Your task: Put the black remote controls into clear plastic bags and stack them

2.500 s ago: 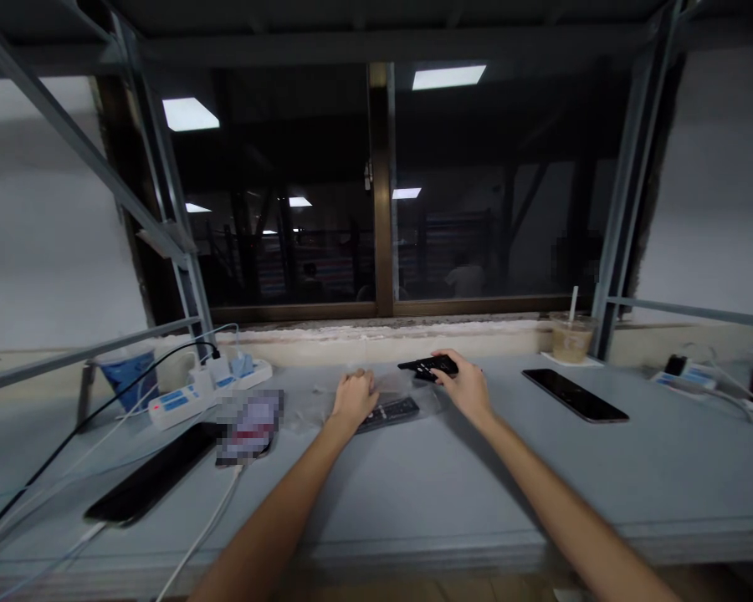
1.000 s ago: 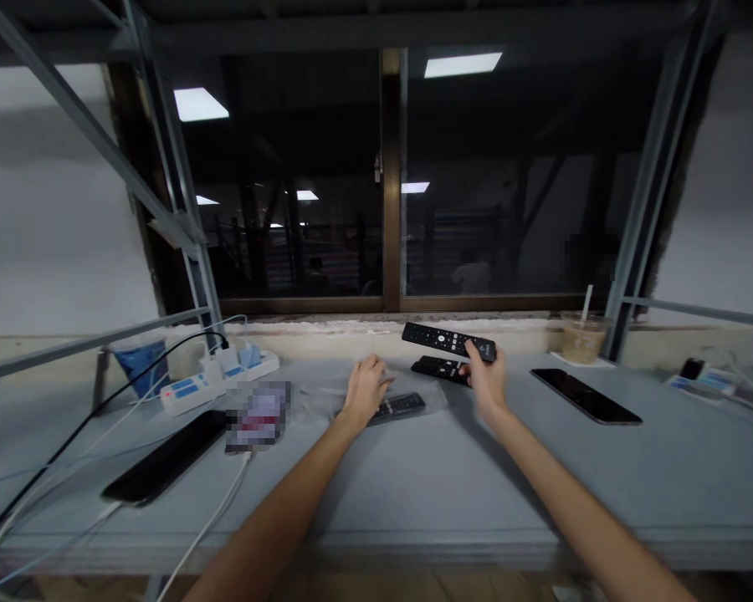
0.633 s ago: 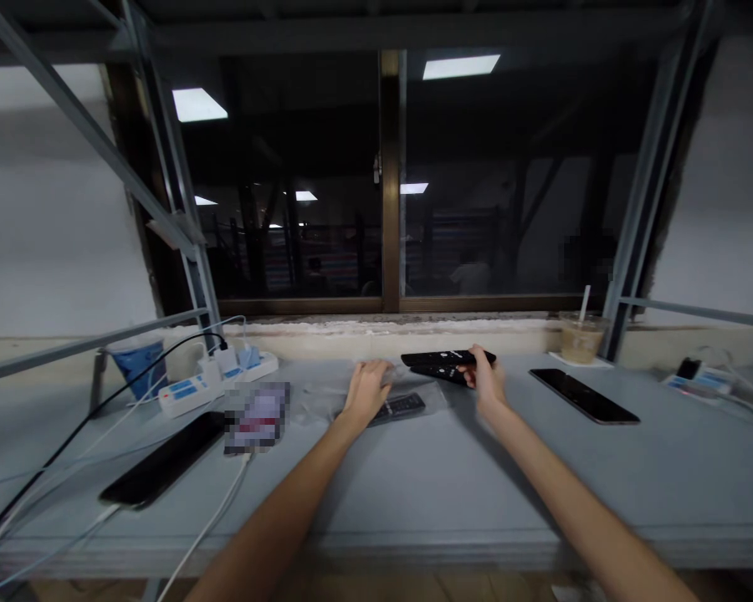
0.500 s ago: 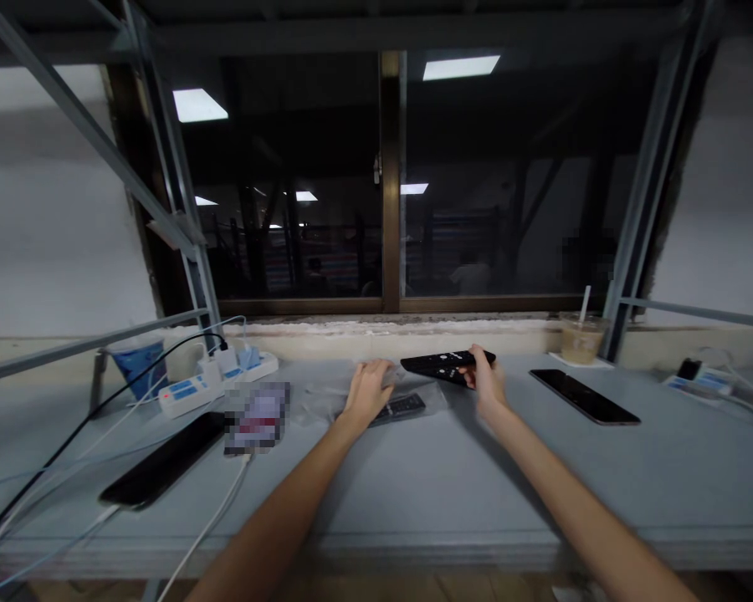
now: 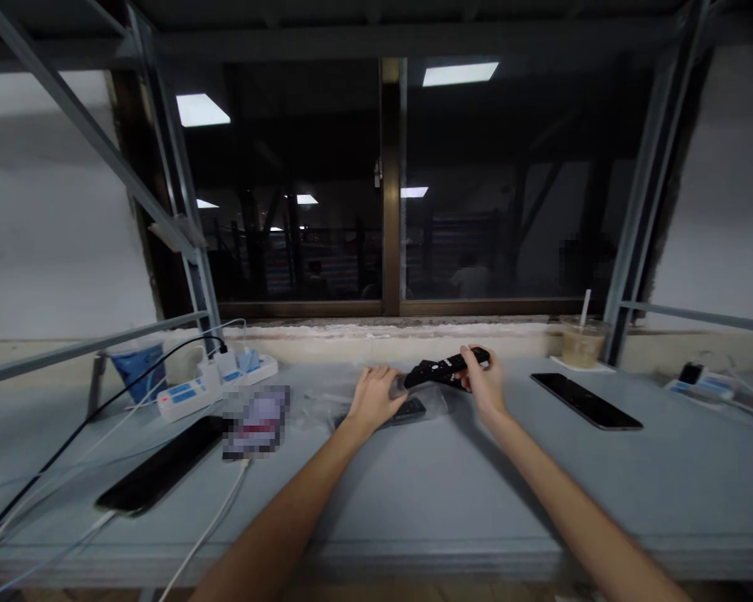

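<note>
My right hand [image 5: 482,383] grips two black remote controls [image 5: 447,366] at their right ends, held above the table with the free ends pointing left. My left hand [image 5: 376,395] is closed on a crumpled clear plastic bag [image 5: 436,401], close to those free ends; its fingertips are partly hidden. Another black remote control [image 5: 412,409] lies on the table below the left hand, which covers part of it. The bag spreads around it, but whether this remote is inside cannot be made out.
A grey table [image 5: 452,502] runs below a dark window. On the left are a white power strip [image 5: 185,397], a blue cup [image 5: 139,368], a black phone [image 5: 163,464], a blurred-out phone [image 5: 257,422] and cables. To the right are another phone [image 5: 586,401] and a drink cup [image 5: 582,341].
The two remotes have tilted, their left ends now lower and nearer my left hand. My left hand has shifted slightly right towards them.
</note>
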Demonstrator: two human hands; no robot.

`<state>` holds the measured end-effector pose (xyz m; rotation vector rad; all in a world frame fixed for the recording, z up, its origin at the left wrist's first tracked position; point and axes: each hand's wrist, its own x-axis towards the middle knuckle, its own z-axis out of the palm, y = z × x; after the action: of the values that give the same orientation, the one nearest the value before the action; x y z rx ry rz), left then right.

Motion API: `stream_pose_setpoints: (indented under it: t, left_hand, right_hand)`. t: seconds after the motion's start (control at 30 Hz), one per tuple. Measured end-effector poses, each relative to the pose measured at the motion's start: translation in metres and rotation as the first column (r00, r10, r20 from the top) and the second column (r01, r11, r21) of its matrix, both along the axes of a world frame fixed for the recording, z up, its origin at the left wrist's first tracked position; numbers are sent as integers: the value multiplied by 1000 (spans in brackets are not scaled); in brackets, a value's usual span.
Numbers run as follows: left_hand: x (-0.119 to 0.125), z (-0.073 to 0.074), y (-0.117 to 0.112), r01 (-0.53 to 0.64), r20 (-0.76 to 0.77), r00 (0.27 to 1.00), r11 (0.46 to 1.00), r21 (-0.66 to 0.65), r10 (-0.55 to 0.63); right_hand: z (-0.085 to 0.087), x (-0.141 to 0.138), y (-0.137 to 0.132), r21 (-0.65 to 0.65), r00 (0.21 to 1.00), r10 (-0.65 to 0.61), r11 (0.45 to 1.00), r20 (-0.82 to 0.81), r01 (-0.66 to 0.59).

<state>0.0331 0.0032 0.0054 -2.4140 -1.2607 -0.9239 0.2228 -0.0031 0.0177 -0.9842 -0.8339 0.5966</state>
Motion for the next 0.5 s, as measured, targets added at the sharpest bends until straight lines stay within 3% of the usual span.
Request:
stream_pose_setpoints:
  t: [0.17,0.4,0.5]
  left_hand:
    - [0,-1,0,-18,-40,999,998,-59,16]
    - [2,-3,2,-77,-26,997,990,-116,75]
    - [0,-1,1,-113,-36,993,982,-150,109]
  right_hand:
    - [3,-4,-4,-86,965,260,962,12,-258]
    - [1,-10,-6,-154,832,555,824,27,-545]
    - [2,-11,-10,-181,726,681,729,94,-660]
